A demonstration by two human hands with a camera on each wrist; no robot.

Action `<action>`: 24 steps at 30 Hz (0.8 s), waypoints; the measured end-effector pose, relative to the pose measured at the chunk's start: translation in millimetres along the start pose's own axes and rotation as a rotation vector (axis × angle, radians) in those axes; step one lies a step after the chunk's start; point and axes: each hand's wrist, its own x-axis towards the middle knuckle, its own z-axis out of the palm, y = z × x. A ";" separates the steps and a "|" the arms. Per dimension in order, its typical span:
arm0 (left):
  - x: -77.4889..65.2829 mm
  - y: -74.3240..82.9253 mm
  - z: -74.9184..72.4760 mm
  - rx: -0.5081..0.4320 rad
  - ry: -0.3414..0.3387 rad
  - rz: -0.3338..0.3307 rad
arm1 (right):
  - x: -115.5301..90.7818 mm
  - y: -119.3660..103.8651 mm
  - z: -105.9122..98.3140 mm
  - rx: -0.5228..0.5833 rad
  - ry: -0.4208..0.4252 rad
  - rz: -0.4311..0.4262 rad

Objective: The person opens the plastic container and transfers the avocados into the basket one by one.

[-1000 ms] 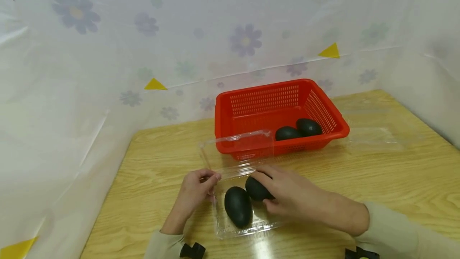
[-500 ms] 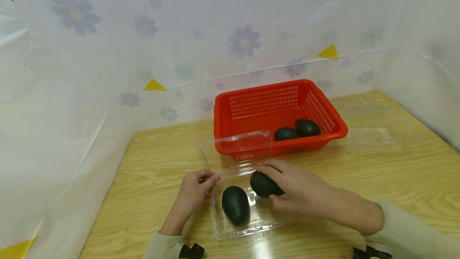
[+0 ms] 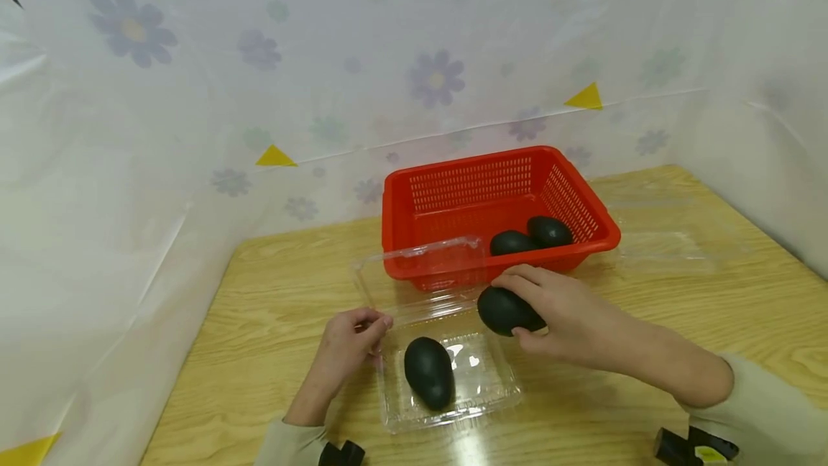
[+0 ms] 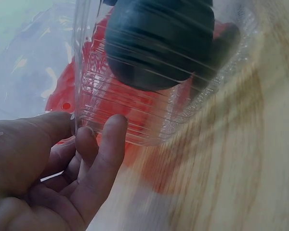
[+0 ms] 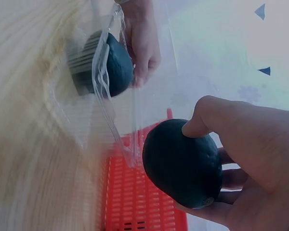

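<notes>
The right hand's (image 3: 569, 315) fingers (image 5: 209, 118) curl round a dark avocado (image 3: 507, 310), which has lifted out of the clear tray (image 3: 494, 394) since a second ago and now hangs above its far right corner, near the red basket (image 3: 585, 247). The left hand's (image 3: 346, 344) fingers (image 4: 106, 144) still pinch the tray's left edge on the bench (image 3: 272, 286). One avocado in the tray (image 3: 428, 372) remains, so unloading looks half done; two more lie in the basket (image 3: 530, 237).

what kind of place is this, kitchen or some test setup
Probably a staged tabletop setup, not a kitchen: a wooden table is walled in on three sides by flower-print plastic sheeting, and it bears only a red basket, a clear plastic box and dark avocados.
</notes>
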 end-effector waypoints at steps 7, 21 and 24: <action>-0.5 0.2 -0.1 -0.015 -0.005 -0.007 | -0.2 12.2 -12.7 -0.047 0.029 0.035; -1.1 0.3 -0.1 -0.013 -0.007 -0.007 | 17.9 30.0 -39.4 -0.041 -0.011 0.164; -0.6 0.8 -0.7 -0.020 -0.004 -0.009 | 26.2 32.0 -44.8 -0.048 -0.011 0.181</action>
